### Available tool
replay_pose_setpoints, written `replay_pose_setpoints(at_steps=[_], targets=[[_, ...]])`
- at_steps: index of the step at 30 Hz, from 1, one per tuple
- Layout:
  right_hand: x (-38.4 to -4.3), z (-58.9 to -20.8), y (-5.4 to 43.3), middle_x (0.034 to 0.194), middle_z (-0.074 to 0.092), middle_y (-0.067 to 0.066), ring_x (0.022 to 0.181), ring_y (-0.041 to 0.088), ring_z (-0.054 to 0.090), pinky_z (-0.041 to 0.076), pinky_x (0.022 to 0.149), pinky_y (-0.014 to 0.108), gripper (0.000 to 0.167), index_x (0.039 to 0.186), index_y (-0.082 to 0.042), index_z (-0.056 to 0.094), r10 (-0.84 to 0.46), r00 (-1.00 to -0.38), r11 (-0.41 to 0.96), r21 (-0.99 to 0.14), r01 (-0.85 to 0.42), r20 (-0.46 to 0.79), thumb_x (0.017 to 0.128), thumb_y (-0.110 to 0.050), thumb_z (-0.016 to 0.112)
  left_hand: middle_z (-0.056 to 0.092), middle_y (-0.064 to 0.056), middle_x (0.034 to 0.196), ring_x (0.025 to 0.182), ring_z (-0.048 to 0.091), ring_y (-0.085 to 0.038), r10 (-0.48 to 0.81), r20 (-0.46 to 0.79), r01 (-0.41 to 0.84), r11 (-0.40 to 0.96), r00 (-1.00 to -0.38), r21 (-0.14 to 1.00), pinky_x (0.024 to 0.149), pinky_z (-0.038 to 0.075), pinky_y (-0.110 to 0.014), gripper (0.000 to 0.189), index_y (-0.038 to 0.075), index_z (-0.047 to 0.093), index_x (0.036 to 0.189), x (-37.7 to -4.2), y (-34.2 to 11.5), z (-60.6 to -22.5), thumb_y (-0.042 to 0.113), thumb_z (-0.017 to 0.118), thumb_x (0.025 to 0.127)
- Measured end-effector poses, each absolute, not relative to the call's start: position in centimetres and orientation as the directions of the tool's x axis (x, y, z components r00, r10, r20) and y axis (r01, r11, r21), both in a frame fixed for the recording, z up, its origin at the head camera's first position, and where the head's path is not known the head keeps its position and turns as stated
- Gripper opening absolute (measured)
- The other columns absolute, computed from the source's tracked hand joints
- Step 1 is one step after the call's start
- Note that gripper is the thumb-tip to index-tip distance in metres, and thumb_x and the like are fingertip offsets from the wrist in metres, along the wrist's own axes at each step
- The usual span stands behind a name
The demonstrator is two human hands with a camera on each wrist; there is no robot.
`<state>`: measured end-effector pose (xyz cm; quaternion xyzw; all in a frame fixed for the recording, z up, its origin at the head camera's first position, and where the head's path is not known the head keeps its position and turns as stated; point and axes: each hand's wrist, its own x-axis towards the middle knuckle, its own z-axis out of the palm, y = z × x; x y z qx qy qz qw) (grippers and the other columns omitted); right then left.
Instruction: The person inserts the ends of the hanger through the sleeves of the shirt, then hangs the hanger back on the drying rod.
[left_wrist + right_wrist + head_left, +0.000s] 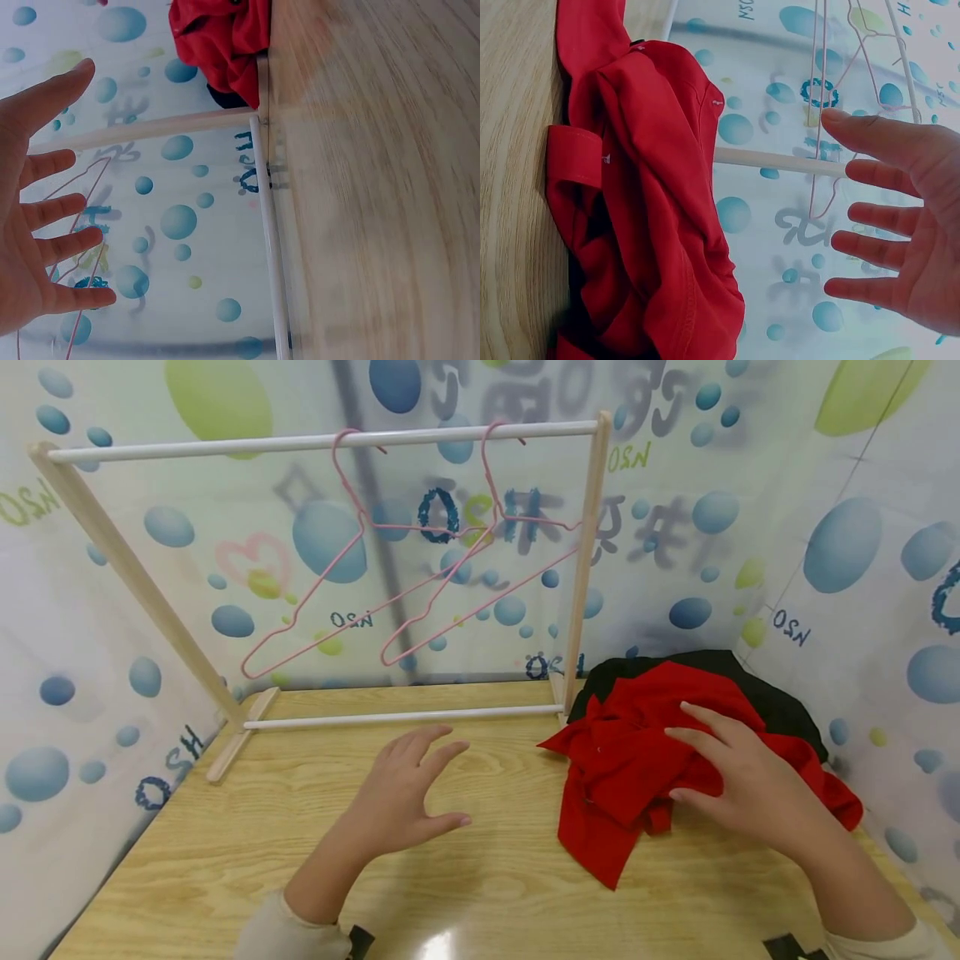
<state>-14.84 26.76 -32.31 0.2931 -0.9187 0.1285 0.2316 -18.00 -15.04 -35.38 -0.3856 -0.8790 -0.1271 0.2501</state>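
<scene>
A crumpled red garment (637, 752) lies in a heap at the right of the table, on top of a black cloth (780, 702). My right hand (742, 777) hovers over the red heap with fingers spread; in the right wrist view a gap shows between that hand (900, 225) and the red fabric (660, 195). Over the middle of the table my left hand (405, 793) is held up, fingers apart and holding nothing. Two pink wire hangers, one on the left (362, 527) and one on the right (495, 514), hang from a rack's top rail (225, 447).
The rack's wooden posts (142, 568) stand at the table's back, joined low down by a white bar (405, 717). Its right post (588, 560) stands close to the garments. A wall covering (675, 568) with blue and green spots surrounds the wooden table (300, 827).
</scene>
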Motion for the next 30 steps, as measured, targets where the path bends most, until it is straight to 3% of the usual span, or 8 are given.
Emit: replay_pose_setpoints(at_steps=[9, 17, 30], targets=[[-14.8, -32.6, 27.6, 0.142, 0.046, 0.016, 0.123, 0.036, 0.046, 0.051, 0.082, 0.048, 0.072, 0.123, -0.011, 0.063, -0.453, -0.726, 0.814, -0.093, -0.574, 0.518, 0.058, -0.02, 0.093, 0.048, -0.015, 0.138, 0.125, 0.047, -0.037, 0.637, 0.526, 0.757, 0.653, -0.564, 0.021, 0.095, 0.041, -0.059, 0.077, 0.013, 0.054, 0.133, -18.1, -14.0, -35.9, 0.054, 0.078, 0.072], [-14.9, -32.7, 28.4, 0.14, 0.046, 0.019, 0.119, 0.04, 0.045, 0.047, 0.082, 0.061, 0.067, 0.121, -0.007, 0.064, -0.403, -0.767, 0.825, -0.163, -0.54, 0.5, 0.062, -0.02, 0.092, 0.051, -0.014, 0.135, 0.123, 0.049, -0.034, 0.649, 0.54, 0.779, 0.627, -0.536, 0.02, 0.094, 0.044, -0.055, 0.073, 0.013, 0.056, 0.131, -18.4, -12.8, -36.3, 0.049, 0.081, 0.073], [-15.4, -33.0, 30.1, 0.137, 0.046, 0.025, 0.113, 0.047, 0.045, 0.041, 0.083, 0.063, 0.068, 0.121, -0.001, 0.061, -0.369, -0.78, 0.829, -0.2, -0.522, 0.506, 0.061, -0.013, 0.091, 0.054, -0.011, 0.132, 0.119, 0.052, -0.027, 0.66, 0.556, 0.817, 0.573, -0.506, 0.064, 0.094, 0.047, -0.048, 0.065, 0.011, 0.061, 0.127, -18.9, -10.0, -36.8, 0.04, 0.084, 0.073]])
